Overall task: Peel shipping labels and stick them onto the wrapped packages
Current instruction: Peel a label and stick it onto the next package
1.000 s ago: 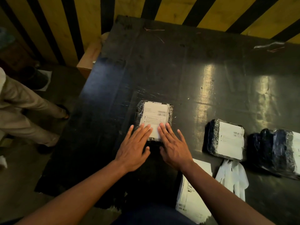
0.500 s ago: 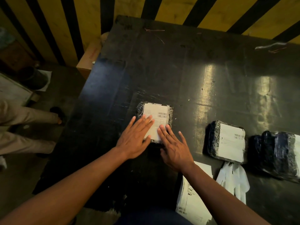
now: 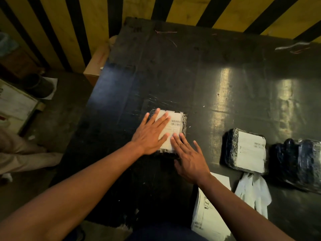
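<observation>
Three packages: all sitting on the black table (image 3: 217, 70); the package being worked on (image 3: 184, 124) is lying in the middle, a second labelled package (image 3: 231, 150) to its right, and a dark package (image 3: 295, 162) beyond that, its top cut off by the frame edge.
Label: white label (image 3: 175, 119) is lying flat on the middle package.
Left hand: left hand (image 3: 151, 134) is spreading flat and has slid further up across the label than a moment ago, so the smoothing is nearly done.
Right hand: right hand (image 3: 189, 157) is lying flat with fingers spread, fingertips touching the label's near corner.
Label sheets: one stack of label sheets (image 3: 208, 214) is waiting near the right forearm.
Backing paper: one crumpled pile of backing paper (image 3: 253, 192) is lying beside it.
</observation>
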Motion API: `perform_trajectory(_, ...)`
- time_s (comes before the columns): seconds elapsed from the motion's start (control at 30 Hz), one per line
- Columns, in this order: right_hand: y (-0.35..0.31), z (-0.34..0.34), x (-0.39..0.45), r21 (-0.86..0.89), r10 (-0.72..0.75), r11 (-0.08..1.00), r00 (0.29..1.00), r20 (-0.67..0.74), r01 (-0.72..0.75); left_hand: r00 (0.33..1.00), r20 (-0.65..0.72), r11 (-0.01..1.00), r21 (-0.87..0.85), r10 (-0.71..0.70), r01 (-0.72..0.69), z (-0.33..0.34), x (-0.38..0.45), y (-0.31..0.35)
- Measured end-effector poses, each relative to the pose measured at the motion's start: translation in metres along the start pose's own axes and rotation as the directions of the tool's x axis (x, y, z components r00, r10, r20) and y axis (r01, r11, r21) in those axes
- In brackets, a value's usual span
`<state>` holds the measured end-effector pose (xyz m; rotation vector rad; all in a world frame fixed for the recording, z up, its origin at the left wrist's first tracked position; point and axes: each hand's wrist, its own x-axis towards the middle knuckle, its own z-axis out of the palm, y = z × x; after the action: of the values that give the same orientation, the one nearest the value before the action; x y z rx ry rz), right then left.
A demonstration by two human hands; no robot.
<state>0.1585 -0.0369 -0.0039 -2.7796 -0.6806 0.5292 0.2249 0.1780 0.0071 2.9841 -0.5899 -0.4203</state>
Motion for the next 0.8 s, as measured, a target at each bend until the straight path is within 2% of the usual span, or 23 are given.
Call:
perform_trajectory(0.07, 0.001, -0.001, 0.0, -0.012, -0.002, 1.0, 1.0, 0.017, 0.002, 0.999, 0.017, 0.999, -0.02, 0.033, -0.033, 0.002, 0.015, 0.015)
perform_trajectory(0.2, 0.003, -0.003, 0.001, -0.018, 0.0, 1.0, 1.0, 0.028, 0.0, 0.999, 0.05, 0.999, -0.05, 0.001, 0.002, 0.01, 0.024, 0.006)
perform_trajectory(0.43, 0.003, -0.003, 0.001, 0.012, -0.014, 1.0, 1.0, 0.001, 0.014, 0.971, 0.12, 0.967, -0.122, -0.208, 0.223, -0.002, 0.014, -0.035)
perform_trajectory(0.53, 0.005, -0.003, 0.002, 0.171, 0.013, 0.985, 0.993, -0.118, 0.007, 0.957, 0.147, 0.934, -0.225, -0.248, 0.277, -0.008, 0.005, -0.033)
perform_trajectory(0.63, 0.009, -0.005, 0.005, 0.373, 0.183, 0.926, 0.935, -0.305, -0.06, 0.917, 0.237, 0.829, -0.399, -0.32, 0.392, -0.008, -0.011, -0.025)
perform_trajectory(0.7, 0.011, -0.009, 0.011, 0.462, 0.279, 0.876, 0.927, -0.251, -0.138, 0.905, 0.281, 0.758, -0.497, -0.32, 0.422, -0.003, -0.023, -0.018)
perform_trajectory(0.8, 0.011, -0.015, 0.022, 0.512, 0.253, 0.828, 0.967, 0.019, -0.227, 0.904, 0.299, 0.674, -0.603, -0.305, 0.427, 0.006, -0.036, -0.006)
